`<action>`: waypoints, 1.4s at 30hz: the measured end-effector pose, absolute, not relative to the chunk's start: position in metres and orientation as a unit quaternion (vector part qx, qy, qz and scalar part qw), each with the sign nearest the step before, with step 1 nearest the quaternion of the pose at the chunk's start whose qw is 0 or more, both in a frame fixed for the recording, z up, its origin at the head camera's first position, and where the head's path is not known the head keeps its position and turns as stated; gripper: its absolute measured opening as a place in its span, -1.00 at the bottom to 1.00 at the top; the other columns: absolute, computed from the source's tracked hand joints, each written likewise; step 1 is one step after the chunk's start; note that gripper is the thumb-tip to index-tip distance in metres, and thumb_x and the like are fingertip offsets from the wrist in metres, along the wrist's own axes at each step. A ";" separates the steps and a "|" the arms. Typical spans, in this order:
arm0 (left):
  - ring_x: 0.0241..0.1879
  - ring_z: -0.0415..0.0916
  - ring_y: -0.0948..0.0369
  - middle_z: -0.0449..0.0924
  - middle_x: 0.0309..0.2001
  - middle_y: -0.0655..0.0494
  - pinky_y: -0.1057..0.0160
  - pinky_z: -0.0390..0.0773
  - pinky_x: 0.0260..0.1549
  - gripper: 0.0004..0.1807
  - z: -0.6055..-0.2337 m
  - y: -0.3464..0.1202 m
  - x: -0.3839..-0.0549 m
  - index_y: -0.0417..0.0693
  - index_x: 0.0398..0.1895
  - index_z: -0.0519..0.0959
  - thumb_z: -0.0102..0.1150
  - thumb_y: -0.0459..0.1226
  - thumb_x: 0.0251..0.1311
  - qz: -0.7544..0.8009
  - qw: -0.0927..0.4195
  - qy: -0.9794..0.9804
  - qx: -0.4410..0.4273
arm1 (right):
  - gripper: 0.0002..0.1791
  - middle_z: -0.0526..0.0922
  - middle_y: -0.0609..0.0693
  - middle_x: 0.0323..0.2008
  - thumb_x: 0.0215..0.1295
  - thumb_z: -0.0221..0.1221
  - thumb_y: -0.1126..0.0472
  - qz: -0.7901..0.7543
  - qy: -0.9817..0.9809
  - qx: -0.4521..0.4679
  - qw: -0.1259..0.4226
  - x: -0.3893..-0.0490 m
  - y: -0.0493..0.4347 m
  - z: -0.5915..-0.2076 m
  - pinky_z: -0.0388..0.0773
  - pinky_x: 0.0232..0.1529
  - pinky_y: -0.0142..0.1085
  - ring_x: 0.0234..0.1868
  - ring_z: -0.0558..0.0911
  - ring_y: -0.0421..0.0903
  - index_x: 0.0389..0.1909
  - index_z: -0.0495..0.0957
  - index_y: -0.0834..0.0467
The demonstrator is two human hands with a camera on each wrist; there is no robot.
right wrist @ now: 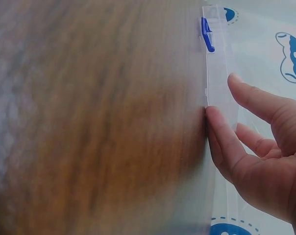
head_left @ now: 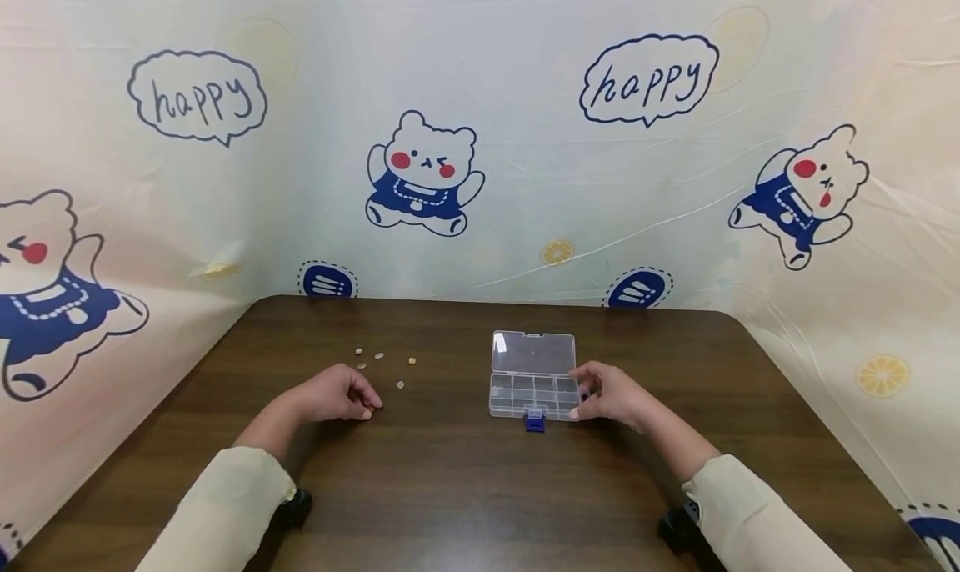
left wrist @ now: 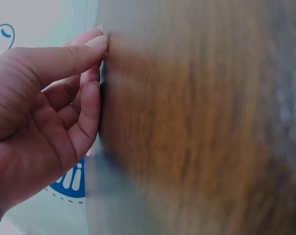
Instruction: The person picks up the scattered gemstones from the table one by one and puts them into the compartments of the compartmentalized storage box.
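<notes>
My left hand [head_left: 337,395] is low over the table, thumb and fingertips together on a tiny brownish piece, mostly hidden by the fingers. In the left wrist view the thumb [left wrist: 69,61] meets the index finger at the tabletop. Beyond this hand lie several small pale pieces, such as one piece [head_left: 401,384] and a yellowish one [head_left: 412,361]; their kind is too small to tell. My right hand [head_left: 611,394] holds the right end of a clear plastic compartment box [head_left: 533,395], thumb near its front corner, fingers at its side. The box's lid [head_left: 533,353] stands open behind it.
A blue latch [head_left: 535,423] sticks out at the box's front. The brown wooden table [head_left: 450,489] runs back to a printed curtain [head_left: 510,205] with bears and lettering. Dark wrist straps [head_left: 678,529] sit on both forearms.
</notes>
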State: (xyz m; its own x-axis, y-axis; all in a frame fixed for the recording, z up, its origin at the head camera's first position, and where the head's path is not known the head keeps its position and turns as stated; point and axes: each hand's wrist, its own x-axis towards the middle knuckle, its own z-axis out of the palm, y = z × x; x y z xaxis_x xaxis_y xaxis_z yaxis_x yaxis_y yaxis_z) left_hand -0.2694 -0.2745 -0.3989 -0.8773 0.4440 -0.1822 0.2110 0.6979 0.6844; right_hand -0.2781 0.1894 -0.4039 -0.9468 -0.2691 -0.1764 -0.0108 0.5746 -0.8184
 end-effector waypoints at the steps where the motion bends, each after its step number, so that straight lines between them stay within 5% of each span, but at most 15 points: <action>1: -0.43 0.46 0.20 0.62 -0.38 0.12 0.23 0.58 -0.43 -0.86 -0.399 -0.274 -0.270 -0.12 -0.26 0.73 0.35 -0.43 0.10 0.345 0.169 0.906 0.179 | -0.27 0.49 0.15 -0.16 -0.10 0.51 0.36 -0.455 0.876 -0.080 0.141 -0.278 0.190 -0.404 0.53 -0.26 -0.27 -0.29 0.51 -0.02 0.17 0.45 0.25; 25: -0.42 0.56 0.17 0.69 -0.24 0.11 0.23 0.62 -0.34 -0.82 -0.394 -0.246 -0.276 -0.10 -0.17 0.74 0.35 -0.33 0.15 0.376 0.115 0.903 0.174 | -0.27 0.47 0.16 -0.18 -0.08 0.50 0.38 -0.452 0.876 -0.093 0.138 -0.278 0.190 -0.403 0.48 -0.28 -0.28 -0.31 0.49 -0.03 0.18 0.45 0.28; 28: -0.41 0.57 0.18 0.69 -0.24 0.13 0.12 0.63 -0.29 -0.82 -0.392 -0.239 -0.277 -0.07 -0.16 0.74 0.36 -0.30 0.15 0.374 0.114 0.905 0.166 | -0.28 0.47 0.17 -0.18 -0.08 0.50 0.38 -0.453 0.876 -0.092 0.137 -0.278 0.190 -0.403 0.49 -0.28 -0.28 -0.32 0.50 -0.03 0.17 0.45 0.28; 31: -0.40 0.60 0.20 0.70 -0.25 0.16 -0.29 0.28 0.13 -0.81 -0.390 -0.233 -0.278 -0.02 -0.15 0.74 0.36 -0.26 0.15 0.370 0.111 0.909 0.156 | -0.28 0.48 0.18 -0.17 -0.08 0.49 0.39 -0.453 0.875 -0.095 0.138 -0.277 0.189 -0.402 0.50 -0.28 -0.29 -0.31 0.50 -0.03 0.17 0.44 0.29; 32: -0.40 0.61 0.21 0.70 -0.25 0.17 -0.42 0.03 0.18 -0.81 -0.390 -0.231 -0.278 0.00 -0.15 0.74 0.36 -0.25 0.16 0.372 0.111 0.909 0.153 | -0.28 0.48 0.18 -0.17 -0.08 0.49 0.40 -0.455 0.875 -0.095 0.138 -0.277 0.189 -0.402 0.50 -0.28 -0.29 -0.31 0.50 -0.03 0.17 0.44 0.29; 34: -0.39 0.62 0.21 0.70 -0.25 0.16 -0.45 -0.01 0.18 -0.80 -0.389 -0.227 -0.279 -0.01 -0.14 0.74 0.36 -0.26 0.16 0.378 0.111 0.906 0.154 | -0.28 0.48 0.18 -0.17 -0.09 0.49 0.40 -0.456 0.874 -0.092 0.138 -0.277 0.189 -0.402 0.50 -0.29 -0.29 -0.31 0.51 -0.02 0.17 0.44 0.29; 36: -0.38 0.62 0.19 0.70 -0.22 0.10 -0.28 0.22 0.20 -0.79 -0.389 -0.224 -0.280 -0.07 -0.13 0.73 0.35 -0.29 0.16 0.396 0.111 0.898 0.160 | -0.28 0.48 0.18 -0.17 -0.09 0.49 0.40 -0.457 0.874 -0.089 0.139 -0.278 0.190 -0.403 0.51 -0.28 -0.28 -0.31 0.51 -0.02 0.17 0.44 0.28; 38: -0.38 0.62 0.16 0.70 -0.19 0.05 0.02 0.59 -0.08 -0.78 -0.389 -0.220 -0.280 -0.13 -0.12 0.71 0.34 -0.32 0.16 0.413 0.112 0.888 0.168 | -0.28 0.48 0.17 -0.17 -0.10 0.50 0.40 -0.458 0.874 -0.086 0.139 -0.278 0.189 -0.402 0.51 -0.28 -0.27 -0.32 0.50 -0.02 0.16 0.45 0.27; 39: -0.37 0.62 0.15 0.69 -0.18 0.03 0.09 0.65 -0.25 -0.78 -0.389 -0.218 -0.281 -0.16 -0.11 0.70 0.34 -0.33 0.16 0.420 0.111 0.884 0.171 | -0.28 0.48 0.16 -0.17 -0.10 0.50 0.39 -0.458 0.874 -0.084 0.139 -0.278 0.189 -0.402 0.51 -0.27 -0.27 -0.32 0.50 -0.02 0.16 0.45 0.27; 42: -0.37 0.61 0.13 0.69 -0.19 0.03 0.19 0.65 -0.30 -0.76 -0.388 -0.212 -0.281 -0.21 -0.11 0.69 0.35 -0.33 0.15 0.433 0.102 0.878 0.175 | -0.28 0.48 0.16 -0.18 -0.10 0.50 0.38 -0.457 0.874 -0.085 0.140 -0.278 0.189 -0.402 0.51 -0.26 -0.27 -0.32 0.50 -0.02 0.16 0.45 0.27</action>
State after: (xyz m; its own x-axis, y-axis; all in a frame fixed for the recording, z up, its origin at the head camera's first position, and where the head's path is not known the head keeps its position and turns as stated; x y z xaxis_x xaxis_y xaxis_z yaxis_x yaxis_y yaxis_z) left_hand -0.2815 -0.2118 -0.3882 -0.9175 0.3968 -0.0279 0.2192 0.5629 0.7969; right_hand -0.2779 0.1894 -0.4021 -0.9463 -0.2765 -0.1677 -0.0205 0.5688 -0.8222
